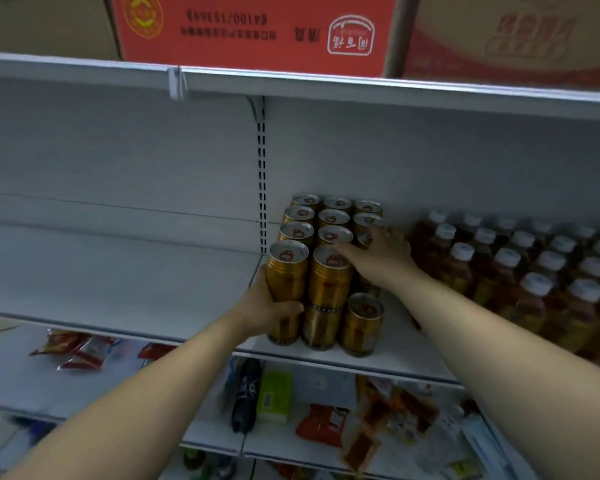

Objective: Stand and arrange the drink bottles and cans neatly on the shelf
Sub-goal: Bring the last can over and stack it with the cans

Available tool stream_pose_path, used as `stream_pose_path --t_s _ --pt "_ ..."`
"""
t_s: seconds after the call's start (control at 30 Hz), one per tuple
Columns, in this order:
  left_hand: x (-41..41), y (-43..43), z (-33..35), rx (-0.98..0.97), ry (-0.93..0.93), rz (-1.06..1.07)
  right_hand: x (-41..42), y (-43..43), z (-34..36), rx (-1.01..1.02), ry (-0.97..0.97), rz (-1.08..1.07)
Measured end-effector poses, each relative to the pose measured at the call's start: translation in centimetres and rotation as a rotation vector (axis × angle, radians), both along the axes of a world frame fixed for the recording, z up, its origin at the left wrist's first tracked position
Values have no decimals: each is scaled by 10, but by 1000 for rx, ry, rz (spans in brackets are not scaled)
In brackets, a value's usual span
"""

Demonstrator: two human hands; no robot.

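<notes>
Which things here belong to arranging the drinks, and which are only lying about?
Job: gold cans, brown bottles, shelf, left hand gripping a front can, right hand on the cans.
Lying about: red carton above, snack packets below, green pack below.

The scene is dim and flat, with a cold grey-blue cast. The light is soft and its source cannot be told, so the shelf (118,271) left of the fingers (350,252) reads evenly pale, without hard shadows. Above the fingers, the back panel darkens under the upper shelf (361,86). The cans (288,271) at the fingers carry dull highlights on their tops, with no harsh glare. Everything is slightly soft: the bottles (506,268) right of the fingers smear into brown, and the packets (326,427) below them are blurred. Wide-angle distortion tilts the shelf edges and stretches the arms (136,410) toward the bottom corners.
</notes>
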State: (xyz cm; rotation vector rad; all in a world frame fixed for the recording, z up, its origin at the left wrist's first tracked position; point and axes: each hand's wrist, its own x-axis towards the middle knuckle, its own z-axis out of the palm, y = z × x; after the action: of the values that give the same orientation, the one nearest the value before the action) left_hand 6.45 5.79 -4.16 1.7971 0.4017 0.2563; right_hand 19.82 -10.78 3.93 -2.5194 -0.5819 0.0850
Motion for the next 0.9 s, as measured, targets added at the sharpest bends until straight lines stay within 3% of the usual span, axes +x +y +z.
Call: stream_pose_path --t_s 0.1,0.2,0.6,0.9 --pt "-4 2 19 -37 28 -49 7 3 -10 87 20 55" --pt "-5 -3 24 -97 19 7 10 1 -5 31 0 70" --pt "6 -8 11 -32 42 13 18 4 -7 90 81 100" --pt "0 20 49 66 183 -185 27 4 -5 87 96 66"
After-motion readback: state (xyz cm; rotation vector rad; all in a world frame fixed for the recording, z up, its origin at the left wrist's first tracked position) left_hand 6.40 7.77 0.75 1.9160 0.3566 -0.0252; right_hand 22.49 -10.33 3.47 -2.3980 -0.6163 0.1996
